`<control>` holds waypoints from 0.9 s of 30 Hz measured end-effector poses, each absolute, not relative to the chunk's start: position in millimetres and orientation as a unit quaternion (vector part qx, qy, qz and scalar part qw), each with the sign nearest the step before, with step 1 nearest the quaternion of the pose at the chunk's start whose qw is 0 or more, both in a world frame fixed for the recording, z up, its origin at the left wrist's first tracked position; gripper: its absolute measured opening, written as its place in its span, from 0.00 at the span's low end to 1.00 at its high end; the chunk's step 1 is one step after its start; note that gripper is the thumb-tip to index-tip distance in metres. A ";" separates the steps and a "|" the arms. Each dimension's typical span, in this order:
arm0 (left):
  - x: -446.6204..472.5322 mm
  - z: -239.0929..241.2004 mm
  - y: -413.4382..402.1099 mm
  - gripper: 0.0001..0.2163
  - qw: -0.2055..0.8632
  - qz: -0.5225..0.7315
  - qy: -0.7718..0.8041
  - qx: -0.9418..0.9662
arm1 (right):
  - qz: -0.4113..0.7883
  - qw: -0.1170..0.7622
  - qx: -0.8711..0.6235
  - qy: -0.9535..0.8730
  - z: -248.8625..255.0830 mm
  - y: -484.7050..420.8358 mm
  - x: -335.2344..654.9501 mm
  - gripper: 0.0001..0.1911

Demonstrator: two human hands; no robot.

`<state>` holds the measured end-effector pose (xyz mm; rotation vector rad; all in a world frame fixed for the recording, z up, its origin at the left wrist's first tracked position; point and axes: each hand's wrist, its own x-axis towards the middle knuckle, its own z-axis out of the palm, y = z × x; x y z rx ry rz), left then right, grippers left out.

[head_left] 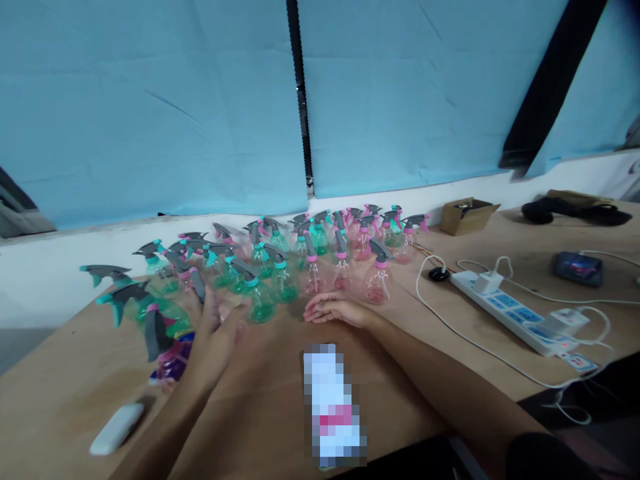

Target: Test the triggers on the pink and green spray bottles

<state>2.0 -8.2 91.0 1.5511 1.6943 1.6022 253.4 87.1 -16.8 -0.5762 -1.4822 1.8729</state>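
Observation:
My left hand (216,330) is wrapped around a clear pink spray bottle (238,327) at the left of the group; its grey sprayer head shows above my fingers, and my hand hides much of the body. My right hand (334,309) holds nothing. Its fingers are stretched out, lightly curved, just in front of the pink-collared spray bottles (341,273). Green spray bottles (261,303) with turquoise collars stand between my hands and further back. Beside my left wrist is a purple spray bottle (173,360) with a grey and pink head.
A phone with a blurred screen (333,407) lies in front of me. At the left is a white rounded case (117,429). To the right, a power strip (505,310) carries chargers and loose cables. Behind it are a small cardboard box (467,217) and another phone (577,268).

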 end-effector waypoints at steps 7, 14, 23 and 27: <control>37.7 92.4 -55.0 0.35 0.199 0.516 0.576 0.602 | 0.605 0.434 -0.210 -0.633 0.0 79.5 239.7 0.19; 72.9 78.7 -68.1 0.39 0.244 0.442 0.503 0.701 | 0.363 0.472 -0.118 -0.795 38.8 55.1 205.8 0.56; 73.5 82.6 -33.7 0.29 0.230 0.375 0.435 0.786 | 0.374 0.597 -0.212 -0.677 38.0 82.9 194.5 0.23; 52.3 57.4 0.3 0.16 0.253 0.424 0.444 0.747 | 0.444 0.553 -0.240 -0.663 34.0 97.9 213.9 0.14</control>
